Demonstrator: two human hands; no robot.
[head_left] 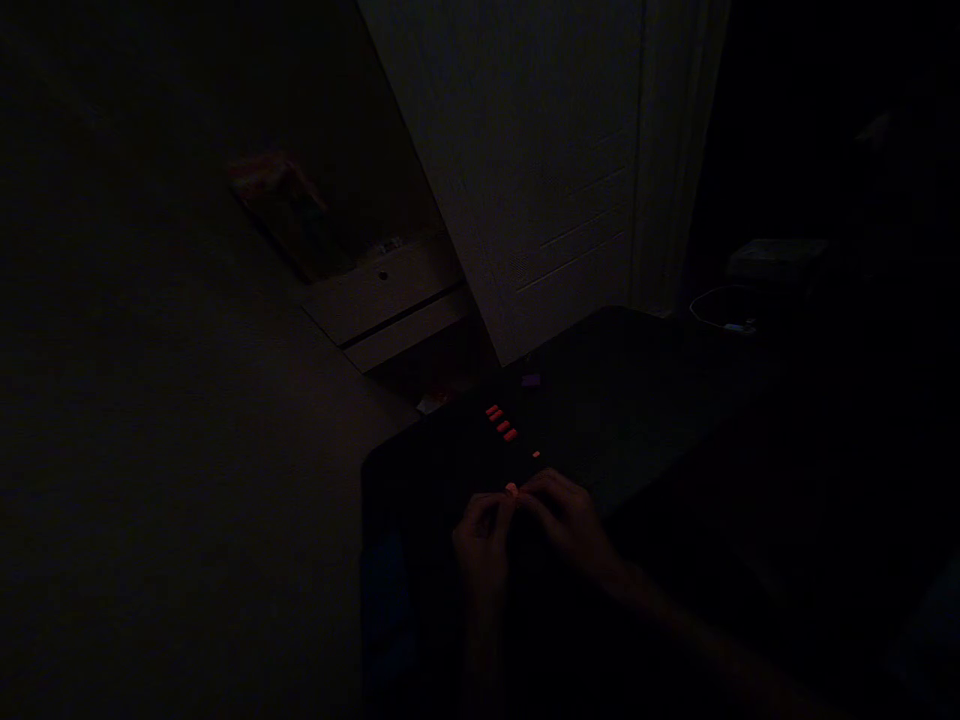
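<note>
The scene is very dark. My left hand (486, 530) and my right hand (562, 510) meet over the near part of a dark table (622, 410). Between their fingertips is a small orange-red piece (511, 489), pinched from both sides; its kind is too dim to make out. Just beyond my right hand lies a tiny orange-red bit (536, 454). Farther off, several short red bars (502, 426) lie in a slanting row on the tabletop. Shadow covers the lower parts of both forearms.
A small purple block (531, 380) lies near the table's far edge. At the far right a white cable (705, 298) curls beside a pale box (778, 255). Behind the table stand a white door (540, 180) and a drawer unit (397, 290). Something blue (384, 600) is at the lower left.
</note>
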